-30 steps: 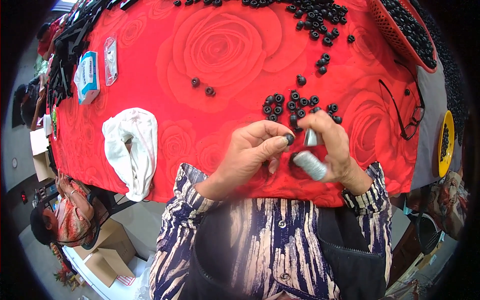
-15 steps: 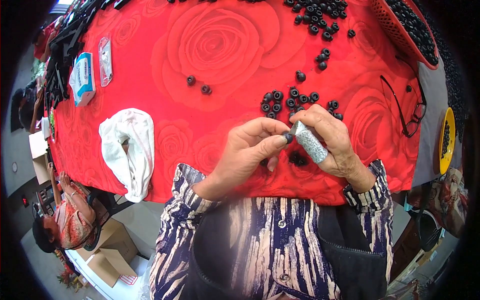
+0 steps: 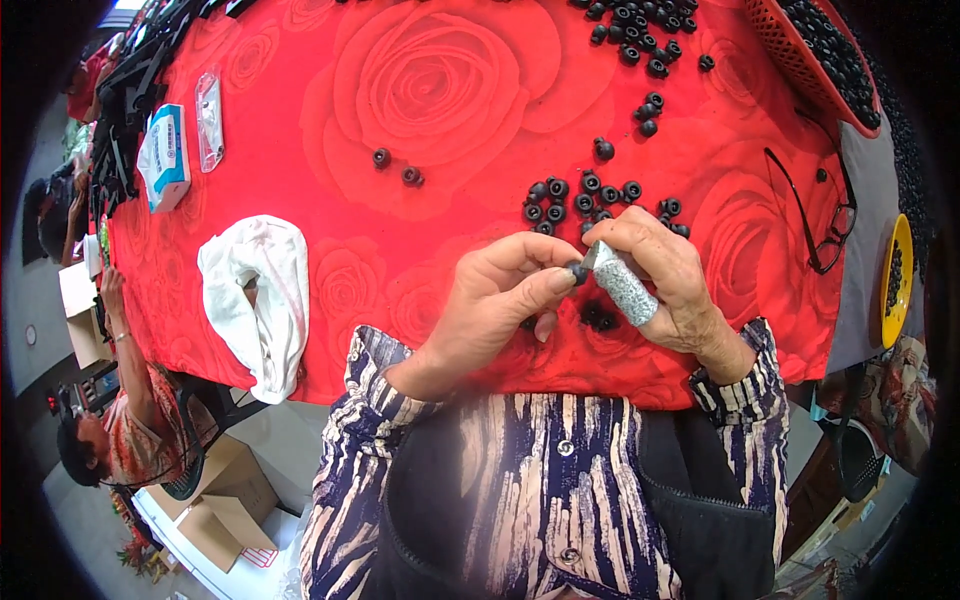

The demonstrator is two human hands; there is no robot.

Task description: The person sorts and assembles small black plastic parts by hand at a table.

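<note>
Between the thumb and fingers of my left hand [image 3: 500,290] is a small round black part [image 3: 577,272]. My right hand [image 3: 665,275] is closed on a short blade [image 3: 591,254], its tip against or very near the part. A glittery silver wrap [image 3: 626,287] runs along the right thumb; whether it covers the thumb or is a handle, I cannot tell. Just beyond my hands lies a cluster of similar black parts [image 3: 557,188], some hidden by the right hand. A dark little heap [image 3: 600,317] lies on the red cloth below my hands.
The rose-patterned red tablecloth [image 3: 440,90] holds a white cloth [image 3: 285,300], a tissue pack [image 3: 168,160], eyeglasses [image 3: 825,240] and more black parts [image 3: 640,30]. At right stand a red basket [image 3: 800,55] and a yellow dish [image 3: 900,290]. Another person [image 3: 130,420] sits at left.
My hands keep nearly the same pose, blade and part still close together. The person at left has shifted, with an arm now stretched toward the table.
</note>
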